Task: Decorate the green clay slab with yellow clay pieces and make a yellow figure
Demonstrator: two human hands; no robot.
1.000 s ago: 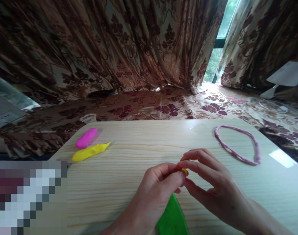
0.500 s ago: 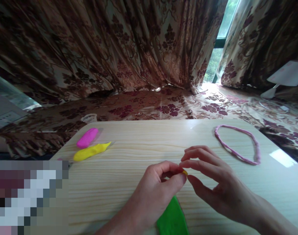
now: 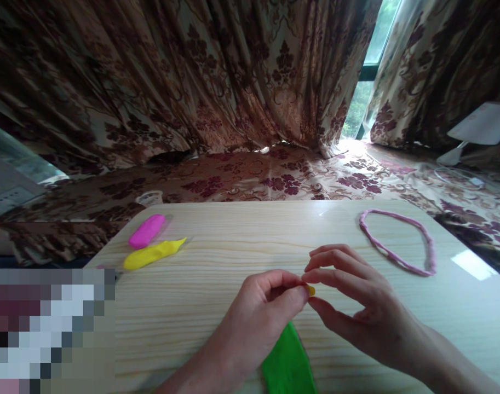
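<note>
The person's left hand pinches a small yellow piece of clay between thumb and forefinger, with one end showing past the thumb. The right hand is curved, its thumb and fingers spread, their tips right at the piece; whether they grip it too, one cannot tell. Both hands are over the near part of a pale wooden table. A flat green strip lies below them, partly hidden by the left hand and wrist. At the far left of the table, a pink lump lies just beyond a longer yellow lump that tapers to a point. On the right, well apart from these, lies a pink ring. Beyond the table hang patterned curtains, and a white lamp stands at the right.
</note>
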